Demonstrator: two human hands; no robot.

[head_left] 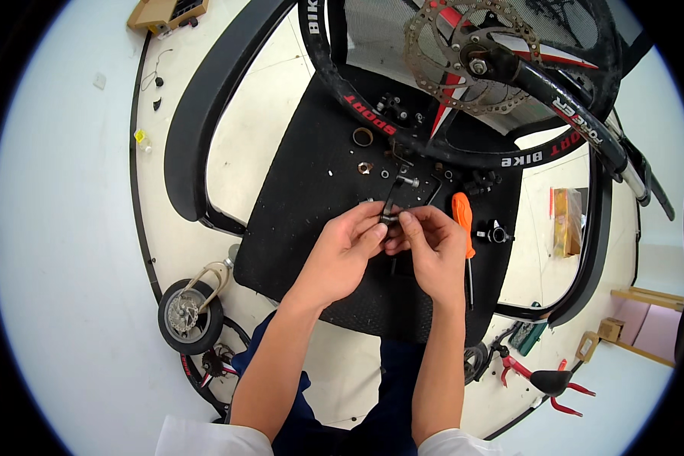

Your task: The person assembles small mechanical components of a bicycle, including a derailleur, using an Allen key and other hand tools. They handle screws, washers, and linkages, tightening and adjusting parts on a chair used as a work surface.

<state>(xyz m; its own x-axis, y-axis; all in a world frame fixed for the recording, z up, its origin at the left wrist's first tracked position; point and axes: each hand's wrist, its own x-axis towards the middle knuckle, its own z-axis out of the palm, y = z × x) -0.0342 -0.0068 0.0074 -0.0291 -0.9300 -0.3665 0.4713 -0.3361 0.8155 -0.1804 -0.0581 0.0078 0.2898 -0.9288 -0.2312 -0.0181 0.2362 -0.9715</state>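
Note:
My left hand [338, 247] and my right hand [436, 254] meet over a black chair seat [304, 197]. Between their fingertips is a small dark metal part [390, 216], pinched from both sides; its lower portion is hidden by my fingers. A slim dark arm reaches up from it, close to a silver bolt [410, 182]. Just beyond my right fingers lies a black hex key [435, 188]. An orange-handled screwdriver [461, 214] rests right of that hand, its shaft pointing toward me. Further right sits a silver and black clamp [495, 233].
A bicycle wheel [403, 140] with a brake disc [425, 83] and black fork [558, 102] covers the seat's far side. Rings, washers and bolts lie scattered before it. Armrests [190, 144] flank the seat. A small wheel [190, 315] and red-framed bike [524, 371] are on the floor.

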